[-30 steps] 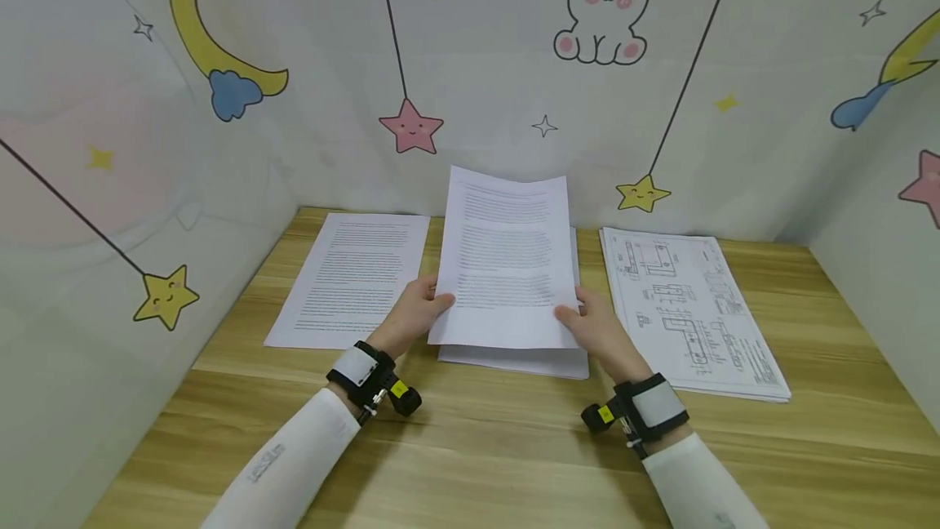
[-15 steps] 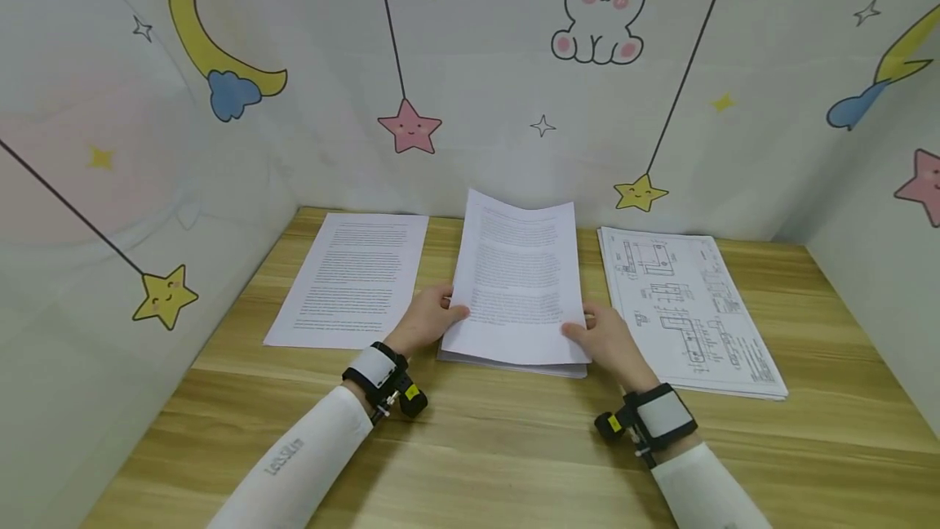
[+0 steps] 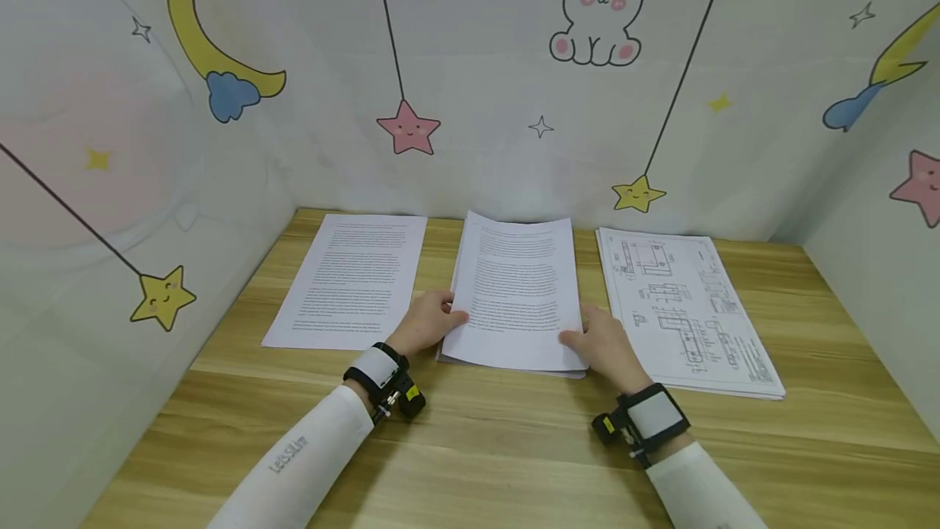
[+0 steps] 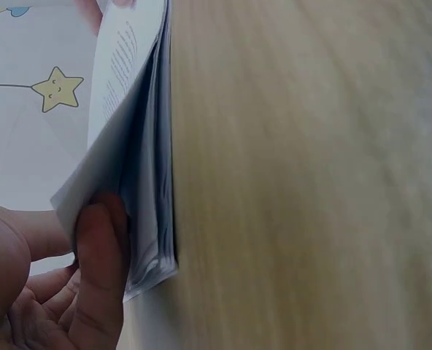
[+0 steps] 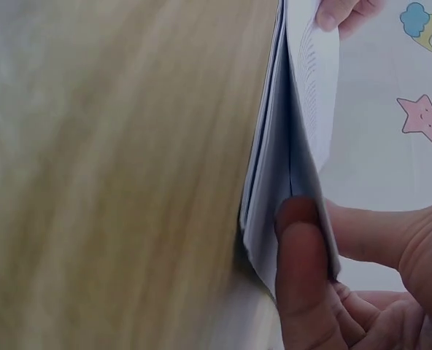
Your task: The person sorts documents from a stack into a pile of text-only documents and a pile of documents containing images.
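Note:
Both hands pinch a printed sheet of paper (image 3: 514, 288) by its lower side edges, low over a middle stack of paper (image 4: 149, 226). At the sheet's left edge is my left hand (image 3: 424, 323), thumb on top and a finger beneath. My right hand (image 3: 608, 345) grips the opposite edge in the same way. In both wrist views a gap shows between the held sheet and the stack, and the fingers (image 5: 303, 284) sit in that gap. Much of the stack is hidden under the sheet.
A text page (image 3: 348, 280) lies to the left on the wooden table (image 3: 470, 464). To the right is a stack of technical drawings (image 3: 683, 308), partly behind my right hand. A white cloth backdrop (image 3: 485, 170) with cartoon prints stands behind the table.
The held sheet has come down and slightly right onto the middle stack, now lying nearly flat over it. Both hands have moved down and to the right with it, still pinching its edges.

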Demonstrator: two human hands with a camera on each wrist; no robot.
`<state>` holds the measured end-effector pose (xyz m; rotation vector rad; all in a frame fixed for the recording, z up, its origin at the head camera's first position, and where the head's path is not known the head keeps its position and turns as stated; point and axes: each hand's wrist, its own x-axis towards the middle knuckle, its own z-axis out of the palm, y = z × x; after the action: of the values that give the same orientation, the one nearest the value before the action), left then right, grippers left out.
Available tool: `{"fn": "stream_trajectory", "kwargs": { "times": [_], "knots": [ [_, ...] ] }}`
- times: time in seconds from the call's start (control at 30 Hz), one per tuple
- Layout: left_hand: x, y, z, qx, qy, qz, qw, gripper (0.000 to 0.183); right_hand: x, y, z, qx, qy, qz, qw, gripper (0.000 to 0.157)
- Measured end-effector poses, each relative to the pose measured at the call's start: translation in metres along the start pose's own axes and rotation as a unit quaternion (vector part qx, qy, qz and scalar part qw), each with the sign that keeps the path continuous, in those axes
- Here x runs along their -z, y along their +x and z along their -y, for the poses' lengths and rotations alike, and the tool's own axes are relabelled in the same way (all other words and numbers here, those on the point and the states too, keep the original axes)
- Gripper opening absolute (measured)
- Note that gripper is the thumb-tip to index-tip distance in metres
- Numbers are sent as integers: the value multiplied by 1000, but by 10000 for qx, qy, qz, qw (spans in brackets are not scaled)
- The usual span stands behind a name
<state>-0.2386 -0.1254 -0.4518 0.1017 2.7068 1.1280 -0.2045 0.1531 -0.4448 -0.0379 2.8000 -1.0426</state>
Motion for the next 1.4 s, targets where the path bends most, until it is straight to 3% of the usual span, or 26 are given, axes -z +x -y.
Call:
{"fn": "stream_trajectory", "kwargs": {
  "times": [0.13, 0.33, 0.53, 0.87, 0.97, 1.27, 1.4],
  "knots": [
    [2, 1, 1, 104, 98, -58, 9999, 50, 2, 2, 0, 114, -429, 19, 9990, 64],
    [3, 0, 4, 165, -124, -36, 9998, 50, 4, 4, 0, -70, -1051, 41, 9944, 55],
    [6, -3, 9, 257, -256, -60, 9993, 52, 4, 3, -1, -158, -1194, -11, 9927, 60],
    [17, -11, 19, 393, -1037, -31, 9938, 31, 7, 1, 2, -175, -1169, -123, 9929, 51],
    [21, -13, 21, 509, -1172, -91, 9918, 35, 7, 1, 6, 8, -1126, -314, 9931, 47],
    [44, -18, 26, 539, -1066, -246, 9925, 40, -3, 6, 28, 359, -493, -789, 9950, 38],
    [57, -19, 26, 520, -943, -344, 9936, 41, -10, 8, 42, 478, -215, -781, 9956, 37]
  ]
}}
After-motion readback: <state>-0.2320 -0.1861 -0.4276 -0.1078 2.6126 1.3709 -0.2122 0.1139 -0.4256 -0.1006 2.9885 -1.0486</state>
